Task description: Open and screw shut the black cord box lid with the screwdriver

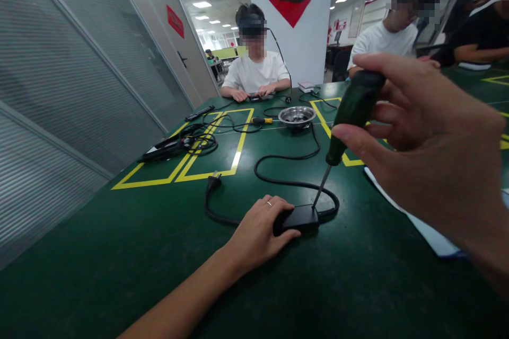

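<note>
"What was nearest?"

"The right hand [433,132], above and to the right of the black rectangular plastic box [300,217]. Its grip was closed on a dark green-handled screwdriver [353,114] with a thin metal blade, thumb along the side and a finger over the butt, which probably helped steer and press."

"Where was the tip?"

"At the box's far right corner, the handle leaning up to the right."

"And the left hand [260,230]?"

"Its grip was clasped round the box's left end, fingers over the top, thumb along the near side. I'd judge that it pinned the box to the dark green worktop [139,265] so it couldn't slide under the blade."

"What about the cords?"

"A short black cord with a two-pin plug [213,181] curled out left of the box; a long black cable [288,158] wound away beyond it. Both lay slack, likely sparing the box any tug."

"Farther off?"

"Beyond the box stood a round silver metal bowl [292,124] of small dark pieces, too small to identify, perhaps gathered against straying. Farthest beyond it, a person in a white T-shirt [256,71] sat handling something dark."
</note>
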### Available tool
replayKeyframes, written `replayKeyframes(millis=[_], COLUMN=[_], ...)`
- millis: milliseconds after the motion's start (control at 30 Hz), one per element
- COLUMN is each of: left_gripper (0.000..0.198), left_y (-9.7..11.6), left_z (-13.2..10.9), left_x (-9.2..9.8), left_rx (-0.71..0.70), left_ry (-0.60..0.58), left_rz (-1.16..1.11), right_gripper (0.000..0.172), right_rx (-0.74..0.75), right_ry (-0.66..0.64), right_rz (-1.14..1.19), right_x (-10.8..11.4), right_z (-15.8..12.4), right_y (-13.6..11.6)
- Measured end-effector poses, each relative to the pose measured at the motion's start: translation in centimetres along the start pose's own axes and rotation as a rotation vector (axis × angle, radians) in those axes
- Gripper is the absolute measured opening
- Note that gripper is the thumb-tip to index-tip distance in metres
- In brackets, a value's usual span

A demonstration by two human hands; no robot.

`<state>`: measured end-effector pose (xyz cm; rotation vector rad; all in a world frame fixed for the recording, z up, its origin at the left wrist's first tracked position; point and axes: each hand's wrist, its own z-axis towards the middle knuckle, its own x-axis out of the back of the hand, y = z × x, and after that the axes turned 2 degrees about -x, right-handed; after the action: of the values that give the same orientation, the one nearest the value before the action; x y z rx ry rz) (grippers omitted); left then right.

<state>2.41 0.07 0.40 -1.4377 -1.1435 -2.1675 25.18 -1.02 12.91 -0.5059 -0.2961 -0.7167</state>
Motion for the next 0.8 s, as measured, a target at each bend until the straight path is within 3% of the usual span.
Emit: replayKeyframes(millis=[100, 200, 433, 533, 700, 800], left_gripper=[0.042, 0.044, 0.044, 0.044, 0.044, 0.044], left_y=[-0.2, -0.4, -0.7, -0.3, 1.2, 1.7], left_z=[-0.1, -0.1, -0.2, -0.1, 0.7, 1.2], left_x=[0.0, -0.2, -0.2, 0.2, 0.4, 0.4], left_rx=[0.041, 0.055, 0.042, 0.0, -0.132, -0.153], left_ry=[0.006, 0.017, 0.016, -0.023, -0.129, -0.152], left_rz=[-0.028, -0.059, -0.092, -0.05, 0.092, 0.116], right_gripper=[0.065, 0.058, 0.069, 0.074, 0.081, 0.076], right_rx=[0.01, -0.004, -0.013, 0.013, -0.029, -0.02], right_ry=[-0.045, 0.012, -0.062, -0.049, -0.204, -0.098], right_rz=[0.056, 0.117, 0.184, 0.111, 0.314, 0.312], right_x=[-0.2, -0.4, -0.1, 0.0, 0.0, 0.2], right_z=[0.0, 0.0, 0.3, 0.4, 0.6, 0.6], right_y=[-0.1, -0.2, 0.4, 0.9, 1.5, 1.2])
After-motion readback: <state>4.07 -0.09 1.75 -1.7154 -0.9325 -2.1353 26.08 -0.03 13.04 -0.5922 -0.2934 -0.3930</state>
